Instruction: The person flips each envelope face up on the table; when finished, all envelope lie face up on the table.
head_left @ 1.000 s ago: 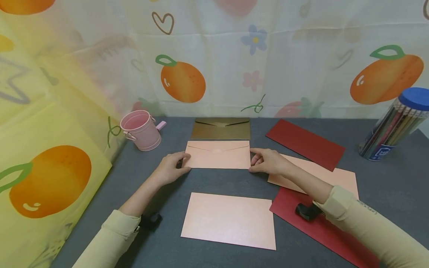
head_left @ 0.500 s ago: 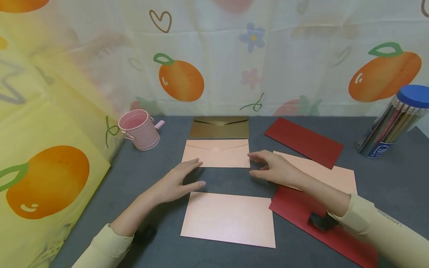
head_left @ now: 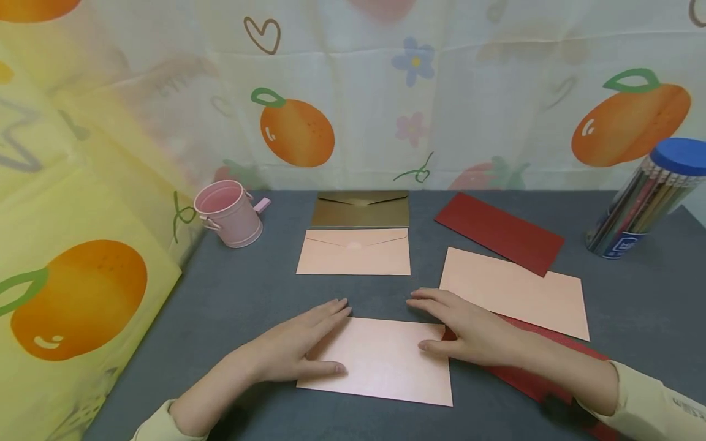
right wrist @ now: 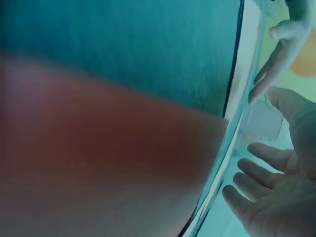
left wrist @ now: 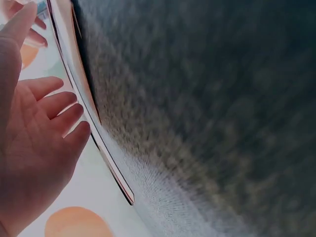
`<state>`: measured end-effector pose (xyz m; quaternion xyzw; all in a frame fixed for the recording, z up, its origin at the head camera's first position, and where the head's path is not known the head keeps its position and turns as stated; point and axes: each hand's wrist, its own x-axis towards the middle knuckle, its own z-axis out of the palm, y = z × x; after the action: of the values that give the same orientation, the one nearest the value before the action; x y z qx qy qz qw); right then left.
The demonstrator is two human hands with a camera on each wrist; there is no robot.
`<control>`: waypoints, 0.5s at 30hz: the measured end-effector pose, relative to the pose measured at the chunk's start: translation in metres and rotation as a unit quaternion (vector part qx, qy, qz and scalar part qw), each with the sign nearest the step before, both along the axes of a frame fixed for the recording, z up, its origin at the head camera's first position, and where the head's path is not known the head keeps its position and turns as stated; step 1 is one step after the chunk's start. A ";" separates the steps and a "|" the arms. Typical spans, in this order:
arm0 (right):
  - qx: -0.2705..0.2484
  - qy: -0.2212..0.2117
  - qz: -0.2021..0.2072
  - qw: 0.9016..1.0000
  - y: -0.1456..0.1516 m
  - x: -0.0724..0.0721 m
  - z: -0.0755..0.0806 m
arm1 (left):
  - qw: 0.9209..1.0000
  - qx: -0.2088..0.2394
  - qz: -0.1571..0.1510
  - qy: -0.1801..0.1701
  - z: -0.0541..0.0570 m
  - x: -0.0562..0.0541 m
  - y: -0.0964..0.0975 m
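In the head view, a blank pale pink envelope [head_left: 391, 361] lies flat near the front of the table. My left hand [head_left: 295, 346] reaches over its left side, fingers extended and thumb spread. On the opposite side, my right hand [head_left: 469, 327] has its fingertips above the right edge, thumb apart from the fingers. Whether either hand touches the paper I cannot tell. Neither hand holds anything; both wrist views show loosely bent fingers. Farther back lies another pink envelope [head_left: 353, 260], flap side up, with a gold envelope [head_left: 361, 213] directly behind it.
To the right lie a red envelope [head_left: 499, 233], a pink envelope [head_left: 524, 294] partly under it, and another red envelope [head_left: 524, 376] beneath my right forearm. A pink bucket [head_left: 228, 214] stands back left, a blue-lidded pencil jar [head_left: 645, 199] back right. A fruit-print curtain [head_left: 364, 122] hangs behind.
Both hands have let go of the flap-side-up pink envelope, which stays in front of the gold one. They have come back toward me, over the nearer pink envelope, with fingers spread.
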<state>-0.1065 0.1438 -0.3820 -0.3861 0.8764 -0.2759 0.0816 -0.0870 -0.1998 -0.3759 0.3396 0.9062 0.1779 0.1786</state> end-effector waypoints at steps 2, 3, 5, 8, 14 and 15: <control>0.006 0.011 0.014 1.000 0.001 0.006 0.000 | 1.000 -0.005 0.001 -0.002 -0.001 0.004 -0.001; 0.011 0.013 0.020 1.000 0.002 0.008 -0.001 | 1.000 -0.007 0.001 -0.002 -0.002 0.006 -0.001; 0.025 0.018 0.031 0.999 0.003 0.013 -0.001 | 1.000 -0.012 -0.001 -0.001 -0.003 0.009 -0.003; 0.049 0.008 0.044 0.998 0.004 0.020 0.000 | 1.000 -0.015 -0.012 0.005 -0.004 0.012 -0.004; 0.087 -0.006 0.063 0.994 0.005 0.031 -0.002 | 0.999 -0.007 -0.046 0.018 -0.006 0.012 -0.007; 0.092 -0.007 0.065 0.994 0.005 0.032 -0.002 | 0.999 -0.007 -0.048 0.018 -0.006 0.012 -0.007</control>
<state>-0.0747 0.1490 -0.3841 -0.4312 0.8706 -0.1909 0.1405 -0.0745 -0.2068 -0.3817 0.3850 0.8930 0.1562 0.1729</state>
